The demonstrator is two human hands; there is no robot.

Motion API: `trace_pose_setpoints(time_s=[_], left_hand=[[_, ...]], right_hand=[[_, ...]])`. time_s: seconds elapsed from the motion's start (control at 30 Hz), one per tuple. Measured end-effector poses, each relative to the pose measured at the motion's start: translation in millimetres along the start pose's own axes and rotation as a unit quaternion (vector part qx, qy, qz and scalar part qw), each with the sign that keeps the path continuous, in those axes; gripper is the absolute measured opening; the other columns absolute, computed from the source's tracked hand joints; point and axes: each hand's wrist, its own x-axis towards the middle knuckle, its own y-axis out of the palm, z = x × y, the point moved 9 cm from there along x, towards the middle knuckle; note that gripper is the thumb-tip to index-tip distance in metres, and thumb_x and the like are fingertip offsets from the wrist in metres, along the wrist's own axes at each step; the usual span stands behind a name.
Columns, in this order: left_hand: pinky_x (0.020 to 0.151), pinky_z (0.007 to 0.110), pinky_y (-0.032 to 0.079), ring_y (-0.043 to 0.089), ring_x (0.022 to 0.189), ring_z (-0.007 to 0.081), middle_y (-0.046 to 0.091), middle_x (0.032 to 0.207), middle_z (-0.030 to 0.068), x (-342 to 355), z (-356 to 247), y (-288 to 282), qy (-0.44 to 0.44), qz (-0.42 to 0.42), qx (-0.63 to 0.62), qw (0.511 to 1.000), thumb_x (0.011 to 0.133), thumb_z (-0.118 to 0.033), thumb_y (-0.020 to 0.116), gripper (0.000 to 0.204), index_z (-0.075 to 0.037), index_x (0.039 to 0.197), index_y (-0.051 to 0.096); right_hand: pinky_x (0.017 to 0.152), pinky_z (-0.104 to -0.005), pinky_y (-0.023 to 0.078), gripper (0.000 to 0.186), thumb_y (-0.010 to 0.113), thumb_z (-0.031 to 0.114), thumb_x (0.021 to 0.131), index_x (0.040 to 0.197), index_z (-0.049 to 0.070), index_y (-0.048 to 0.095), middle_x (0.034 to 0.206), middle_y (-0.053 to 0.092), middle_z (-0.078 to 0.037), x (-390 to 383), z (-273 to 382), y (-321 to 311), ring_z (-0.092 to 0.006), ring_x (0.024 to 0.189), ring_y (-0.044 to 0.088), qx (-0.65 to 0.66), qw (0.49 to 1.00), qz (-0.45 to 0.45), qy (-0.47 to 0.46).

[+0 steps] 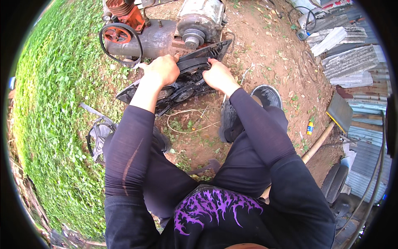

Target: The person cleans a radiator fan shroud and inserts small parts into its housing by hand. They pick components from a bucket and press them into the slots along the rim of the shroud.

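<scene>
A large black panel [186, 83] with a curved ring and ribbed parts, resembling a car's radiator fan shroud, stands tilted on the ground before me. My left hand [163, 70] is closed on its upper left part, the fingertips partly hidden. On the right, my right hand [219, 76] grips the curved rim, thumb and fingers pressed against it. Just behind the panel lies an air compressor with a grey tank [159, 39], a grey motor [201, 20] and an orange pump [124, 16]. A black belt [103, 45] loops around the pump's orange wheel [117, 35].
A loop of pale wire [170, 124] lies between my feet. Beside my left leg rests a grey bag [99, 137]. To the right are a long-handled shovel [340, 112], a yellow bottle [310, 128], tires [335, 182] and corrugated sheets [352, 62]. Grass [62, 124] covers the left side.
</scene>
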Motion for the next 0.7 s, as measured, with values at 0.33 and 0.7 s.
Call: trace_pose_setpoints(time_s=[0.33,0.7], left_hand=[[0.112,0.083,0.013,0.055,0.138,0.0338,0.059,0.148,0.0137,-10.8,-1.8,4.4,0.018,0.017,-0.003,1.000,0.092,-0.014,0.045,0.070,-0.025,0.161,0.039],[0.117,0.080,0.011,0.050,0.142,0.0346,0.053,0.155,0.0108,-10.7,-5.0,7.8,0.019,0.047,0.006,0.999,0.087,-0.012,0.046,0.077,-0.023,0.162,0.035]], right_hand=[[0.064,-0.0284,0.046,0.040,0.059,0.000,0.080,0.117,-0.013,0.062,0.091,0.065,-0.008,7.2,10.3,10.9,-0.0120,0.069,0.052,0.263,0.964,0.030,-0.018],[0.085,-0.0293,0.050,0.068,0.051,0.003,0.087,0.151,-0.015,0.037,0.109,0.067,-0.019,-3.1,28.4,-14.9,-0.0210,0.094,0.065,0.167,0.984,-0.053,-0.016]])
